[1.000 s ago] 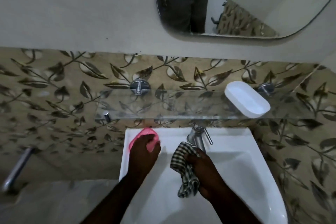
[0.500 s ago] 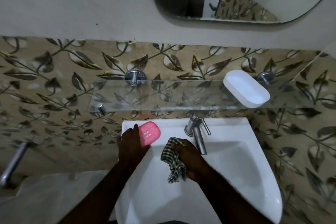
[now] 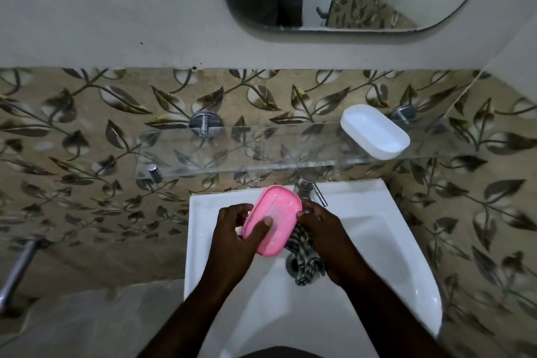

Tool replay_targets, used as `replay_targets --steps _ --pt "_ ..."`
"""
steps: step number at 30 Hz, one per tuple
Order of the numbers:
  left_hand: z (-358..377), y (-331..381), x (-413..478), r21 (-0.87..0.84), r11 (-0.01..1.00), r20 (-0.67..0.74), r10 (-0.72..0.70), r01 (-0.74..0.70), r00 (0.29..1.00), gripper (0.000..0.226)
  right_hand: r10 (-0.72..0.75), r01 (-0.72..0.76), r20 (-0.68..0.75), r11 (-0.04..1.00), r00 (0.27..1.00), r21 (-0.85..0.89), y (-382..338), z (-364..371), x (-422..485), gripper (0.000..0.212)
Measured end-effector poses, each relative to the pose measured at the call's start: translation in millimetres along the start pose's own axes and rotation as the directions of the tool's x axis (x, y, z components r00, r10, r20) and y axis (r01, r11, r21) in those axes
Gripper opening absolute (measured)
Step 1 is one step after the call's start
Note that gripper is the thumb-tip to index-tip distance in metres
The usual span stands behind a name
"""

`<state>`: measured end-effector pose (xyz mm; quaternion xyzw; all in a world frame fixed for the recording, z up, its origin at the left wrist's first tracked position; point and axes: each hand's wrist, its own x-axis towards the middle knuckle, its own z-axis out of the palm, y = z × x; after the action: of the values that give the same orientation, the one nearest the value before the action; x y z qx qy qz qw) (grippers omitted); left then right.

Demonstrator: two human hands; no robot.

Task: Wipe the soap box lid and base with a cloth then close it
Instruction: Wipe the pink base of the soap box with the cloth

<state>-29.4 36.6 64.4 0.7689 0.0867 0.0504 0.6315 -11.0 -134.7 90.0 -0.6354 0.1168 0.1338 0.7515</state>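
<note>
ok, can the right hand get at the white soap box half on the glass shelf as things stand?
Probably yes: nothing stands between the right hand and the white half, though its fingers grip the checked cloth beside the pink half.

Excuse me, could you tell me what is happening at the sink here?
Over the white sink, a person's left hand holds the pink soap box half. The right hand holds a checked cloth against its right edge, seemingly wiping. The white half lies on the glass shelf, so the box is not yet closed.
</note>
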Motion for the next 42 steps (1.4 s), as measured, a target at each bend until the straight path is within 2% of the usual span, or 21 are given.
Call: replay_targets --steps 2,4,8,10,13,16,18,20,24,27,32,35,38,42 --pt "-1 5 4 -0.213 0.970 0.021 -0.117 0.119 0.993 0.047 -0.003 0.003 0.045 1.000 0.999 0.000 -15 -2 -10 0.024" --pt "-4 14 9 -0.305 0.931 0.059 -0.194 0.203 0.979 0.051 -0.014 0.014 0.102 1.000 0.995 -0.003 -30 -2 -19 0.023" --pt "-8 36 8 -0.512 0.763 0.306 -0.267 0.394 0.914 0.054 -0.057 0.054 0.159 0.998 0.986 0.021 -46 3 -30 0.024" --pt "-8 48 3 -0.605 0.625 0.431 -0.262 0.493 0.863 0.052 -0.104 0.102 0.155 0.995 0.982 0.018 -52 7 -33 0.026" --pt "-6 52 1 -0.701 0.431 0.537 -0.205 0.568 0.818 0.060 -0.201 0.208 0.089 0.975 0.976 -0.076 -62 11 -37 0.026" --pt "-7 61 -3 -0.698 0.361 0.624 -0.117 0.618 0.773 0.060 -0.313 0.305 0.019 0.910 0.950 -0.279 -69 15 -40 0.025" --pt "-9 66 -5 -0.706 0.329 0.651 -0.049 0.627 0.758 0.061 -0.311 0.300 0.017 0.902 0.950 -0.311 -75 15 -41 0.024" --pt "-11 67 -6 -0.724 0.313 0.653 0.026 0.614 0.757 0.065 -0.288 0.287 0.039 0.911 0.957 -0.295 -88 9 -46 0.025" --pt "-14 71 -7 -0.711 0.323 0.683 0.102 0.625 0.724 0.066 -0.403 0.362 -0.028 0.849 0.915 -0.384 -117 -17 -56 0.028" --pt "-15 72 -2 -0.698 0.330 0.687 0.059 0.635 0.724 0.068 -0.449 0.416 -0.051 0.860 0.892 -0.296 -125 -23 -65 0.022" --pt "-11 83 4 -0.735 0.324 0.635 0.021 0.595 0.772 0.065 -0.418 0.414 0.025 0.890 0.908 -0.188 -124 -2 -83 0.017" --pt "-4 87 6 -0.749 0.342 0.611 0.024 0.568 0.791 0.069 -0.397 0.395 0.037 0.893 0.917 -0.214 -119 11 -86 0.015" --pt "3 92 9 -0.732 0.354 0.628 0.021 0.582 0.778 0.075 -0.387 0.390 0.066 0.885 0.920 -0.254 -116 22 -84 0.011" --pt "7 98 13 -0.740 0.351 0.617 0.016 0.573 0.787 0.066 -0.407 0.388 0.014 0.860 0.913 -0.331 -118 38 -71 0.010"
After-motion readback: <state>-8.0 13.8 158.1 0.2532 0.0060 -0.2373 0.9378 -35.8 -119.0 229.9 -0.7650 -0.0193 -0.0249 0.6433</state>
